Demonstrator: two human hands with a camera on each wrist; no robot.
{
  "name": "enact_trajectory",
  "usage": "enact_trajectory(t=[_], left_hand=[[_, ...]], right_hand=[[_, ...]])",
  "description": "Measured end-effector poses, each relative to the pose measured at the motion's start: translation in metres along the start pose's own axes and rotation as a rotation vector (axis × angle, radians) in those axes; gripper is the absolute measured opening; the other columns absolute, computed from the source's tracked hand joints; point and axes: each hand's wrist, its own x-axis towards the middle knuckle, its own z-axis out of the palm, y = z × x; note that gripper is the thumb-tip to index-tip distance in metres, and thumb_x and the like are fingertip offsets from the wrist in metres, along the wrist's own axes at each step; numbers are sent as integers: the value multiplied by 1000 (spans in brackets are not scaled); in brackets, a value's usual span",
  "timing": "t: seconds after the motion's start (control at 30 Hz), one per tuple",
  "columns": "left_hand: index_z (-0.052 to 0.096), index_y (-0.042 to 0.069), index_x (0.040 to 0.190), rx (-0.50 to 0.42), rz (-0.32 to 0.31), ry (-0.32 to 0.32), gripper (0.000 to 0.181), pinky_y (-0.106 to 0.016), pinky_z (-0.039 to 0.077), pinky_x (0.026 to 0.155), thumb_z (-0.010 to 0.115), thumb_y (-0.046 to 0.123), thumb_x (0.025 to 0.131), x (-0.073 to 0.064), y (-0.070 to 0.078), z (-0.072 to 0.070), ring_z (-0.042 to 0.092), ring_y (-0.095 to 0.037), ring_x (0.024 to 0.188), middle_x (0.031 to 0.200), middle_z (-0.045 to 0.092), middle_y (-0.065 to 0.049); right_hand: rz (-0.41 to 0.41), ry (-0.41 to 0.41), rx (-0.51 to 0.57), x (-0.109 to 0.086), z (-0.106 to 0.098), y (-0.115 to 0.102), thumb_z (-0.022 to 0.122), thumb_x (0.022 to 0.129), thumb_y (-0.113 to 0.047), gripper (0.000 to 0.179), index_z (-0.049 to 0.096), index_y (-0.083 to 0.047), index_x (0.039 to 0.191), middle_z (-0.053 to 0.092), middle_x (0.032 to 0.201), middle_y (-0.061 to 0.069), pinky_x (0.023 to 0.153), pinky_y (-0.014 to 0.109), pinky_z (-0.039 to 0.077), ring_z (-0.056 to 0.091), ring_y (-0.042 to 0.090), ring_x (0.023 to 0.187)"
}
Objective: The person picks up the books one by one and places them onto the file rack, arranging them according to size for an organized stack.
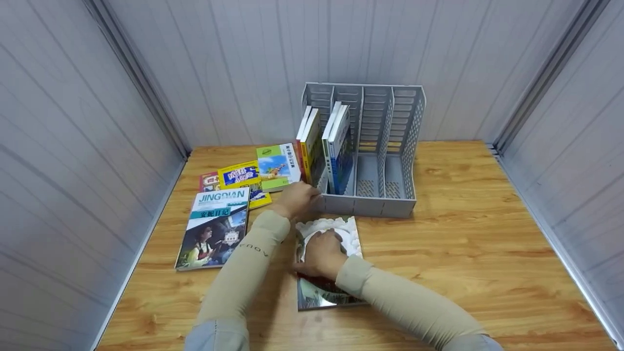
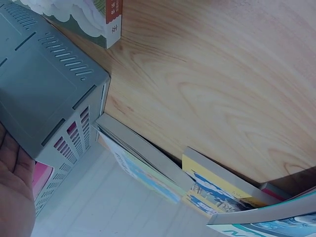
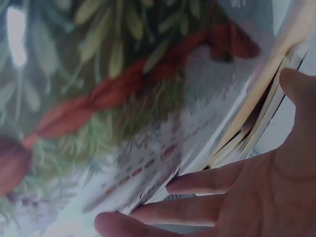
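Note:
A grey file organizer point(image 1: 365, 204) with upright dividers stands at the back of the wooden table. My left hand point(image 1: 298, 199) grips the organizer at its front left corner, with the fingers at the low front wall. In the left wrist view this hand point(image 2: 15, 185) is partly cut off at the edge. Flat on the table in front lies a book point(image 1: 331, 295) with a white scalloped pattern on its cover. Over this book rests my right hand point(image 1: 321, 254). In the right wrist view, its outstretched fingers point(image 3: 197, 210) lie along the glossy cover point(image 3: 148, 94).
Several books point(image 1: 336, 151) stand in the organizer's two left compartments. To its left lie a green-edged book point(image 1: 278, 168), a yellow book point(image 1: 261, 195), a red one partly covered point(image 1: 209, 180), and a JINGDIAN magazine point(image 1: 214, 239). Panelled walls point(image 1: 273, 58) enclose the table on three sides.

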Motion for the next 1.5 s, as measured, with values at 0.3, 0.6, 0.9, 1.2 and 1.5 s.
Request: enact_trajectory(t=[0.3,0.6,0.9,1.2,1.5], left_hand=[[82,10,126,-10,7,7,27,-43,66,93,62,22,112,0,1,0,75,-27,89,112,83,-13],[82,7,126,-35,6,44,26,-47,64,97,64,19,111,-3,0,2,78,-30,98,118,82,-16],[82,4,121,-43,18,44,23,-48,64,94,63,11,111,-5,2,1,78,-31,96,111,82,-17],[80,7,129,-81,-48,25,26,-45,63,102,63,11,110,-6,2,2,74,-26,100,123,81,-14],[80,8,129,-99,-33,32,26,-45,63,100,62,14,111,-3,2,3,73,-27,101,125,80,-15]], right_hand=[[9,-13,-80,-7,1,-1,58,75,-99,127,65,12,135,77,119,25,79,50,57,71,35,100],[0,-54,13,-17,1,9,74,67,-93,129,57,7,147,68,130,28,92,41,59,65,36,119],[-38,-96,98,-27,2,23,83,67,-84,128,51,3,155,55,152,33,99,47,60,60,43,132],[-49,-50,282,-28,8,42,82,74,-80,106,62,3,137,65,131,25,83,52,62,62,39,116],[137,-13,386,-26,11,74,88,82,-61,87,65,11,126,69,116,27,85,56,62,66,43,109]])
